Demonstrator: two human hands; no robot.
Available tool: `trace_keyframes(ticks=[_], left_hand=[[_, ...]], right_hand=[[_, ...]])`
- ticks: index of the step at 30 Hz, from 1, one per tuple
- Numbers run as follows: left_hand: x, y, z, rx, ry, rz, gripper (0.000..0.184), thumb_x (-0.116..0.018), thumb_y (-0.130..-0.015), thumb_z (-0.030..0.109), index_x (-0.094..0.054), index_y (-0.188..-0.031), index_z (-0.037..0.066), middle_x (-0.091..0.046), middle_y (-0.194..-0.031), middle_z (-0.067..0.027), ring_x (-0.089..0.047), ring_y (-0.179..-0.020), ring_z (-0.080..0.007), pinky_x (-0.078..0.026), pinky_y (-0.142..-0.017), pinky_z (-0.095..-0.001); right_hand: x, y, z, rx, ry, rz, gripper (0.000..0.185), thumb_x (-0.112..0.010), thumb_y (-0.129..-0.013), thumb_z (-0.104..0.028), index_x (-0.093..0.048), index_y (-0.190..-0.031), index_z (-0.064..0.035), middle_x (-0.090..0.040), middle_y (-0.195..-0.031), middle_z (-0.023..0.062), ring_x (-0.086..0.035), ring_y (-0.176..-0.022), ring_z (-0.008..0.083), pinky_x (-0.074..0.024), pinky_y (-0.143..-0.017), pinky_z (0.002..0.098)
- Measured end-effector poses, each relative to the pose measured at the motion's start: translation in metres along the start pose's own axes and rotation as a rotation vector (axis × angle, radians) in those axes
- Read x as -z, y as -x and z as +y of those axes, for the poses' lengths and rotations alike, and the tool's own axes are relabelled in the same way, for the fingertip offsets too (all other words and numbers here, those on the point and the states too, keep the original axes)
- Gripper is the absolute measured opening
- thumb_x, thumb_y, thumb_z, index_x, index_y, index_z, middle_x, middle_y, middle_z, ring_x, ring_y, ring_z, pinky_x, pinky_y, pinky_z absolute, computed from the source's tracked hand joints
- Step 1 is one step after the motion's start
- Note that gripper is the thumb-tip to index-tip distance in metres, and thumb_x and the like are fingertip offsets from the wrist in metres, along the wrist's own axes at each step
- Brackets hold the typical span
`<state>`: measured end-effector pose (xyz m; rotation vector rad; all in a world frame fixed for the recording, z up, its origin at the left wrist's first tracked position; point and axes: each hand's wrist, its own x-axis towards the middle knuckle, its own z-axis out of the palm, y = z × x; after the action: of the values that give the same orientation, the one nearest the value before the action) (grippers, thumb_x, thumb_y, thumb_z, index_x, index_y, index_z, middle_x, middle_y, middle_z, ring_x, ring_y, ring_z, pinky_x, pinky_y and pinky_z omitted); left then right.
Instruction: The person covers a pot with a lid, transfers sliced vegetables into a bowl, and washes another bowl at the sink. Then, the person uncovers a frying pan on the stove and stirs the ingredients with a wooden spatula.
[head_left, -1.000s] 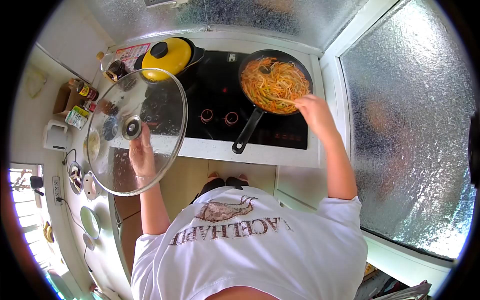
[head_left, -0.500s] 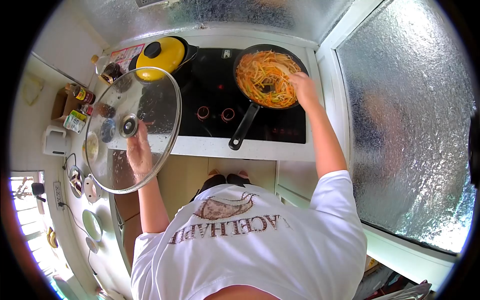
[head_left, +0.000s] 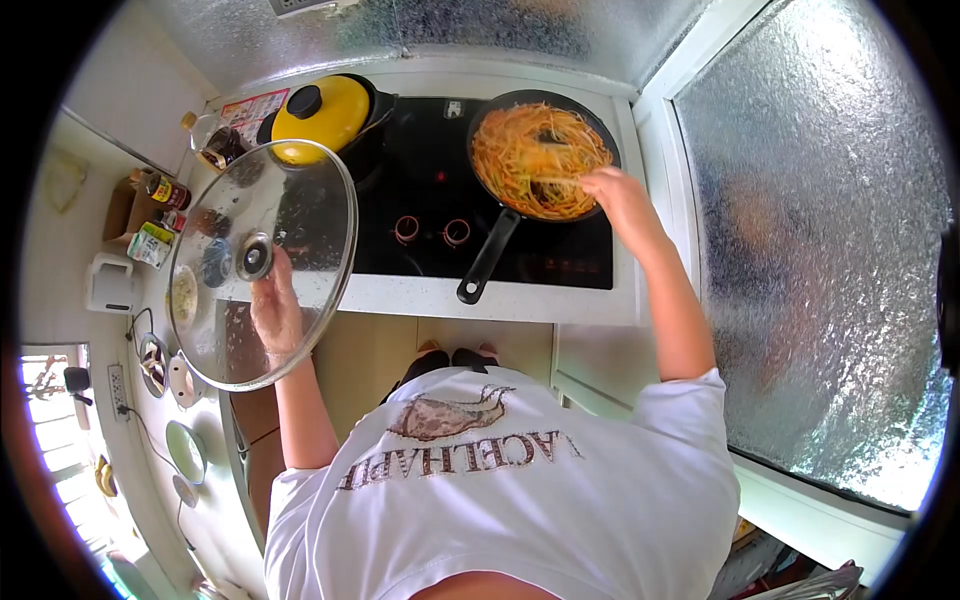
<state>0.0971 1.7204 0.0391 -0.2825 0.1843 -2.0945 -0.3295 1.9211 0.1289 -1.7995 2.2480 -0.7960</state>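
Observation:
My left hand (head_left: 277, 315) holds a round glass lid (head_left: 330, 285) by its knob, up over the counter's left side; drops cling to the glass and the hand shows through it. At the right of the black cooktop (head_left: 420, 180) stands a black frying pan (head_left: 489, 254) full of shredded orange and pale vegetables (head_left: 520, 140). Over the pan's right rim, my right hand (head_left: 625, 205) is closed round light-coloured chopsticks (head_left: 562, 181), which reach into the food. Their tips are blurred.
A yellow-lidded pot (head_left: 335, 112) stands at the back left of the cooktop. Bottles (head_left: 166, 190), a carton and a white appliance (head_left: 110, 281) line the left counter, with plates and a green bowl (head_left: 186, 451) nearer. Textured glass (head_left: 820, 250) rises on the right.
My right hand swung up and left over the pan, then back down and right, and the shredded food has shifted. The view moved slightly. My left hand keeps the lid raised.

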Motion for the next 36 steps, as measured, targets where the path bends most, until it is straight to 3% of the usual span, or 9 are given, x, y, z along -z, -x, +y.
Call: trace_keyframes(ticks=[4,10,13,19,21,23,25,29,36], left_hand=[[-0.004,0.000,0.002,0.038,0.149,0.060,0.031,-0.034,-0.089,-0.001,-0.038,-0.119,-0.010,-0.040,-0.123,-0.0223,-0.035,-0.118,-0.0318,-0.026,-0.106,-0.0413],[-0.006,0.005,-0.003,-0.036,0.019,0.022,0.032,-0.032,-0.091,0.001,-0.036,-0.121,-0.010,-0.037,-0.125,-0.0223,-0.032,-0.119,-0.0316,-0.026,-0.106,-0.0409],[0.002,0.000,0.008,0.012,0.099,0.021,0.032,-0.033,-0.091,0.001,-0.036,-0.120,-0.010,-0.037,-0.125,-0.0225,-0.032,-0.119,-0.0324,-0.027,-0.106,-0.0415],[0.001,0.000,0.005,-0.003,0.077,0.036,0.032,-0.033,-0.091,0.003,-0.036,-0.121,-0.009,-0.038,-0.123,-0.0226,-0.034,-0.118,-0.0330,-0.027,-0.106,-0.0419],[0.000,0.001,0.003,0.004,0.084,0.022,0.032,-0.033,-0.091,0.002,-0.036,-0.121,-0.009,-0.039,-0.123,-0.0225,-0.034,-0.118,-0.0330,-0.028,-0.106,-0.0419],[0.000,0.001,0.002,0.013,0.090,0.010,0.032,-0.033,-0.091,0.002,-0.036,-0.120,-0.009,-0.040,-0.122,-0.0225,-0.035,-0.118,-0.0330,-0.028,-0.106,-0.0419],[0.000,0.001,0.003,-0.020,0.073,0.033,0.032,-0.033,-0.091,0.002,-0.037,-0.120,-0.010,-0.039,-0.123,-0.0227,-0.034,-0.118,-0.0328,-0.028,-0.105,-0.0416],[0.004,0.000,0.011,-0.034,0.144,0.074,0.031,-0.033,-0.091,0.001,-0.037,-0.120,-0.010,-0.038,-0.124,-0.0231,-0.034,-0.118,-0.0327,-0.027,-0.106,-0.0411],[0.000,0.004,0.007,-0.031,0.030,0.018,0.032,-0.033,-0.089,-0.002,-0.036,-0.120,-0.011,-0.036,-0.126,-0.0239,-0.033,-0.119,-0.0337,-0.026,-0.106,-0.0409]], right_hand=[[0.002,-0.005,0.022,-0.061,0.019,0.179,0.014,-0.056,-0.077,-0.004,-0.061,-0.088,0.0016,-0.059,-0.086,0.0152,-0.056,-0.080,0.0314,-0.0447,-0.069,0.0347],[-0.018,-0.018,0.062,-0.035,0.169,0.311,0.015,-0.055,-0.078,-0.005,-0.061,-0.091,-0.0010,-0.059,-0.088,0.0145,-0.056,-0.081,0.0312,-0.0447,-0.069,0.0363],[-0.024,-0.021,0.071,-0.002,0.203,0.269,0.016,-0.055,-0.078,-0.006,-0.061,-0.092,-0.0008,-0.059,-0.089,0.0147,-0.056,-0.080,0.0308,-0.0448,-0.069,0.0351],[0.052,-0.001,0.017,-0.069,0.093,0.036,0.015,-0.058,-0.075,-0.006,-0.062,-0.088,0.0003,-0.060,-0.084,0.0146,-0.057,-0.076,0.0299,-0.0446,-0.068,0.0339],[0.061,0.004,0.012,-0.150,0.081,-0.170,0.013,-0.057,-0.076,-0.006,-0.062,-0.086,0.0012,-0.059,-0.082,0.0146,-0.057,-0.076,0.0299,-0.0442,-0.068,0.0340],[0.039,0.001,0.028,-0.023,0.140,-0.137,0.013,-0.056,-0.077,-0.006,-0.061,-0.086,0.0019,-0.059,-0.082,0.0149,-0.057,-0.075,0.0301,-0.0439,-0.067,0.0344],[0.018,-0.006,0.040,0.016,0.080,0.077,0.013,-0.056,-0.076,-0.006,-0.061,-0.085,0.0023,-0.059,-0.080,0.0150,-0.057,-0.075,0.0300,-0.0440,-0.067,0.0349],[0.018,-0.005,0.053,-0.106,0.008,0.242,0.015,-0.055,-0.078,-0.006,-0.061,-0.090,0.0010,-0.060,-0.085,0.0153,-0.057,-0.079,0.0296,-0.0448,-0.068,0.0337],[-0.022,-0.037,0.105,-0.065,0.112,0.401,0.016,-0.056,-0.078,-0.007,-0.062,-0.091,-0.0026,-0.059,-0.089,0.0171,-0.056,-0.084,0.0327,-0.0449,-0.072,0.0369]])
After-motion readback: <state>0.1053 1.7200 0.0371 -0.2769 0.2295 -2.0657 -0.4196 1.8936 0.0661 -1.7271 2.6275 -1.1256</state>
